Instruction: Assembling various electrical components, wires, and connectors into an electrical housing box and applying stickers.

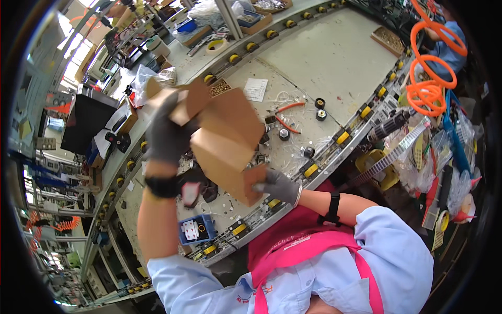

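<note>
A brown cardboard box (pixel 222 159) with raised flaps is held tilted above the work line, between my two grey-gloved hands. At its far left end, my left hand (pixel 170 133) grips the cardboard by a flap; that hand and flap are smeared by motion. My right hand (pixel 277 187) is closed on the box's near right corner, thumb and fingers against the end panel. Partly behind the box lie several small dark and metallic parts, and a dark object with a red-edged pale patch (pixel 191 193) is below my left wrist.
Right of the box lie orange-handled pliers (pixel 290 107), round black-rimmed parts (pixel 320 115) and a white paper (pixel 256 90). A blue bin (pixel 209 226) sits near the front rail with yellow rollers (pixel 311 170). A power drill (pixel 388 125) and coiled orange hose (pixel 426 97) are at right.
</note>
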### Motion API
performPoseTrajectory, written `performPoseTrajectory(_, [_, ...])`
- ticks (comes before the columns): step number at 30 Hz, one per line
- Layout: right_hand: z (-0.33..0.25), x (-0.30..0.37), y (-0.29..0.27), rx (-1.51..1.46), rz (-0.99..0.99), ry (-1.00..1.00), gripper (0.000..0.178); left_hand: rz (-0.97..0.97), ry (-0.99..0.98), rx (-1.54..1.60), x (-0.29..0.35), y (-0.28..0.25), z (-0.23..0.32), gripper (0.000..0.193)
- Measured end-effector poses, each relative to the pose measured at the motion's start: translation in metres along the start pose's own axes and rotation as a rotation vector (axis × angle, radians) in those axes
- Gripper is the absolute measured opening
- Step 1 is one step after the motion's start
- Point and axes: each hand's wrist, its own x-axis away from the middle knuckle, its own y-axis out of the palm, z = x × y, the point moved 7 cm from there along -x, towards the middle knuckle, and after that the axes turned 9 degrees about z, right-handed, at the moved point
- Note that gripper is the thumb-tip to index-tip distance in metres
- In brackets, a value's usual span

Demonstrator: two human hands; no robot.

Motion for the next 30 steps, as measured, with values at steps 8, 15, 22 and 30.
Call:
performPoseTrajectory(8, [-0.043,0.039,0.096,0.809,-0.467,-0.686,0.025,0.172,-0.046,-0.368,0.139,-0.213,0.006,0.074])
performPoseTrajectory(15, [-0.044,0.065,0.12,1.199,-0.578,-1.037,0.022,0.567,-0.744,0.294,0.325,-0.302,-0.068,0.041])
performPoseTrajectory(22, [-0.038,0.082,0.099,1.462,-0.501,-1.058,0.02,0.622,-1.019,0.735,0.313,-0.215,-0.04,0.046])
performPoseTrajectory(30, [-0.083,0.115,0.045,1.51,-0.103,-1.135,0.022,0.303,-0.789,0.345,0.273,-0.091,-0.1,0.046])
